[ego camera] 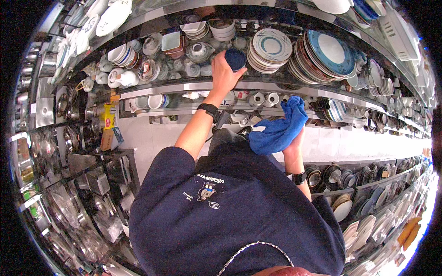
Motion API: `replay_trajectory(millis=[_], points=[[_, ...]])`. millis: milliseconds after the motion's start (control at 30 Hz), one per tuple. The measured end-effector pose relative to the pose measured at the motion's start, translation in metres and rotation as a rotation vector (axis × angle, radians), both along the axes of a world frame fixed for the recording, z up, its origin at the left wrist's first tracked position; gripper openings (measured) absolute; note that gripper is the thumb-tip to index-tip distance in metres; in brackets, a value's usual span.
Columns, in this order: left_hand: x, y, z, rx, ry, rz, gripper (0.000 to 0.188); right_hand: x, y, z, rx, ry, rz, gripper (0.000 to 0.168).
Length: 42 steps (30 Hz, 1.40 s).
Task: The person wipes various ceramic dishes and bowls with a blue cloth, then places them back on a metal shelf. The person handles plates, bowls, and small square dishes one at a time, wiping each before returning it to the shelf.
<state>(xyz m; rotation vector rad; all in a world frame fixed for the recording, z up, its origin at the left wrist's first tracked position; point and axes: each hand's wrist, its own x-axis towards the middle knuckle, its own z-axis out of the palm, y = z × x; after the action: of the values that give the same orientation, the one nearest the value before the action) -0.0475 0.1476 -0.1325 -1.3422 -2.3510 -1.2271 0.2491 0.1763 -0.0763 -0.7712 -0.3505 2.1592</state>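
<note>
My left hand (223, 72) grips a small dark blue cup (236, 59), with thumb and fingers around its side. The cup is at a glass shelf, just left of a stack of patterned plates (272, 46). A crumpled blue cloth (276, 132) is in my right hand (293, 143), held lower and to the right, in front of the shelf edge. The cloth covers most of that hand's fingers. Close to the left hand, a white teapot-like piece on a saucer (200, 51) stands among small clear glasses (192, 69).
Blue-rimmed plates (329, 51) lean in a stack at the right. Square dishes (172, 43) and bowls (121, 55) fill the shelf's left side. A lower shelf holds white jugs (271, 99). Crowded shelves of plates (359, 231) stand behind right, metalware (98, 184) at left.
</note>
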Motion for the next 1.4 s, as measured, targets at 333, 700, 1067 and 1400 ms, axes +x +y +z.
replay_trajectory(millis=[333,700,1067,1400], points=[[-0.016,0.004,0.01,-0.197,0.094,-0.063,0.097,-0.008,-0.001,0.006,-0.1,0.059,0.076,0.047],[-0.067,0.036,0.077,-0.056,0.489,0.044,0.04,-0.003,-0.009,0.019,-0.069,0.084,0.008,0.044],[-0.118,0.055,0.07,-0.197,0.459,-0.046,0.014,-0.003,-0.021,0.014,-0.104,0.152,0.006,0.046],[-0.026,-0.034,0.12,0.241,-0.257,-0.048,0.014,-0.041,-0.051,0.057,-0.124,0.247,-0.062,0.056]])
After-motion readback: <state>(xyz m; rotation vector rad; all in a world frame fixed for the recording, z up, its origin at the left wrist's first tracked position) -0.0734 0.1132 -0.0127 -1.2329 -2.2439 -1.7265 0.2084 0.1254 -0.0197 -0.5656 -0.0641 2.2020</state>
